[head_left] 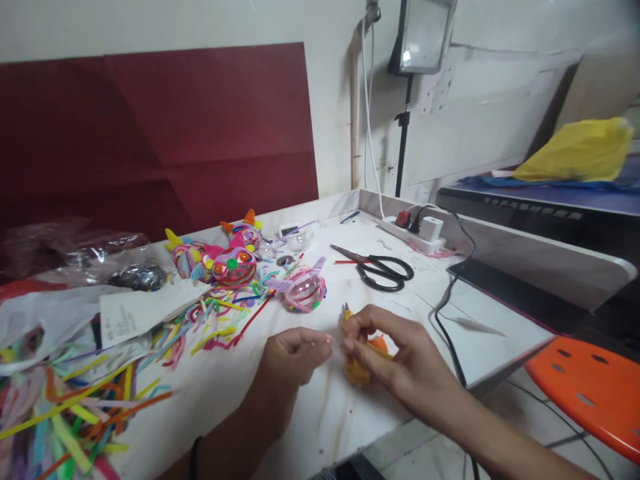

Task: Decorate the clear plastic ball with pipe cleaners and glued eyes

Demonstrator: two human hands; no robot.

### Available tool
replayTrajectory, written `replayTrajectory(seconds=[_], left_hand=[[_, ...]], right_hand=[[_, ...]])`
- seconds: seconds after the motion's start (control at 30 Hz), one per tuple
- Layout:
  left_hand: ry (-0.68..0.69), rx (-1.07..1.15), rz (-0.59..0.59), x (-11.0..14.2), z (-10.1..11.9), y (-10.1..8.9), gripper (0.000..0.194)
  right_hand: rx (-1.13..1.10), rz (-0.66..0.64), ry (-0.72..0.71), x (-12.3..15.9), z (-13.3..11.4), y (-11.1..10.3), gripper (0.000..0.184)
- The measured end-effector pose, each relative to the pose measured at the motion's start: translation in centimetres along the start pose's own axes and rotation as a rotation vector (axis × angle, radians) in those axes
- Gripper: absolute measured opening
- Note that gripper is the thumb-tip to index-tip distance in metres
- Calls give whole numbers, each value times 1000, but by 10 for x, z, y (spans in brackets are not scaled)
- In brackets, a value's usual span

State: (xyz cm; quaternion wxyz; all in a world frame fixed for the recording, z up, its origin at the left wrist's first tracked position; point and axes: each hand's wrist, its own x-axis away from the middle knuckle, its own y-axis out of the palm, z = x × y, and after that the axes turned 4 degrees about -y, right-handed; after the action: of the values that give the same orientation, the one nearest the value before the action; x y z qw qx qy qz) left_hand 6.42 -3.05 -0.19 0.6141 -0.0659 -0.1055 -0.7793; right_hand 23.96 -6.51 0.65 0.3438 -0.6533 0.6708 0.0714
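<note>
My left hand (pixel 297 357) is closed in a pinch above the white table, with a tiny pale bit at its fingertips. My right hand (pixel 390 347) is also closed, thumb against forefinger, facing the left one across a small gap. Right behind these fingers is a yellow tool with a metal tip and orange part, which looks like a glue gun (pixel 357 375). The fingers cover much of it, and whether they grip it is unclear. Beyond the hands sits a clear ball wrapped in pink pipe cleaners (pixel 305 290). Black-handled scissors (pixel 385 270) lie open to its right.
Colourful wrapped fish-like crafts (pixel 235 265) stand at the back left. Loose pipe cleaners (pixel 75 407) and a paper sheet (pixel 145 313) cover the left side. A power strip (pixel 413 233) lies at the back, and a black cord (pixel 445 327) hangs over the right edge by an orange stool (pixel 590 393).
</note>
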Motion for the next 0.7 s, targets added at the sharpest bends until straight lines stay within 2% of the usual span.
replayTrajectory(seconds=[0.17, 0.27, 0.33, 0.5, 0.7], left_hand=[[79, -86, 95, -14, 8, -12, 35], [108, -116, 121, -25, 3, -21, 37], [103, -130, 137, -31, -2, -25, 40], [126, -172, 162, -37, -9, -29, 40], [185, -128, 145, -30, -5, -22, 30]], right_hand=[[83, -53, 131, -40, 33, -17, 12], [50, -96, 196, -63, 56, -19, 9], [25, -111, 223, -72, 62, -18, 6], [-101, -121, 215, -66, 40, -8, 6], [-360, -134, 294, -46, 12, 13, 6]])
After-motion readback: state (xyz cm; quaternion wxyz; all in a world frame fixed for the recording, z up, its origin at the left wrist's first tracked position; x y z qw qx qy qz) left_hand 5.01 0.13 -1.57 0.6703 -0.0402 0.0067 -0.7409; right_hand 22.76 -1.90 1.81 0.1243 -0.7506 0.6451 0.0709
